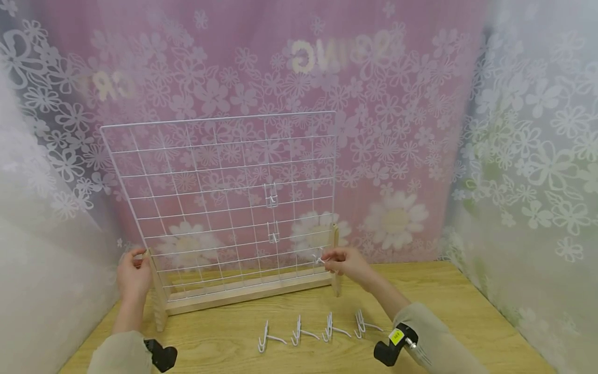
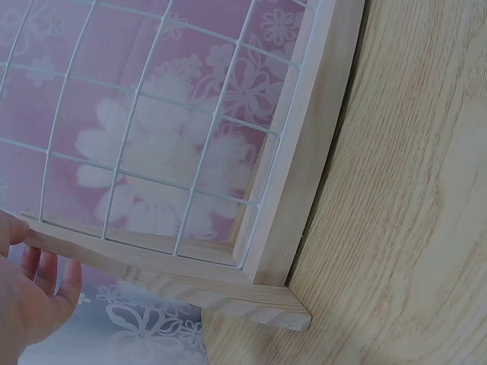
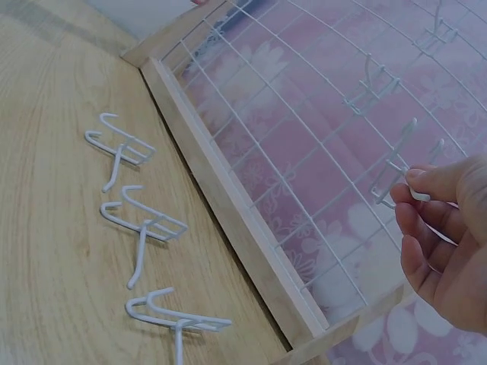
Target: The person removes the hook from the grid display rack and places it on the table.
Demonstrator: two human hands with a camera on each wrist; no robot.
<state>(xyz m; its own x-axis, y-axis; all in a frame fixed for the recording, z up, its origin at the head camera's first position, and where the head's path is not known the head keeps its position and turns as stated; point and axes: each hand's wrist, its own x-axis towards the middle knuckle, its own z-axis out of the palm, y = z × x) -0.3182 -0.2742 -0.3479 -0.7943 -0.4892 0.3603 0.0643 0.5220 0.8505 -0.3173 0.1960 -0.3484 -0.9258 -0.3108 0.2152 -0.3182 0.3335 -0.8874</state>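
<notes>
A white wire grid (image 1: 219, 119) stands upright in a wooden stand (image 1: 252, 293). At the stand's left end, my left hand (image 1: 134, 278) grips the upright post (image 2: 84, 249), thumb on one side and fingers on the other. My right hand (image 1: 348, 265) pinches a white wire hook (image 3: 392, 171) by its prong, close to the grid's lower right part. In the head view this hook overlaps the grid beside the right post (image 1: 335, 236). Two similar hooks hang on the grid, an upper hook (image 1: 271, 200) and a lower hook (image 1: 273, 237).
Several loose white hooks lie in a row on the wooden table (image 1: 420, 296) in front of the stand, among them a leftmost hook (image 1: 265, 337) and a rightmost hook (image 1: 361, 324). A pink flowered curtain (image 1: 397, 104) hangs behind, with pale side curtains.
</notes>
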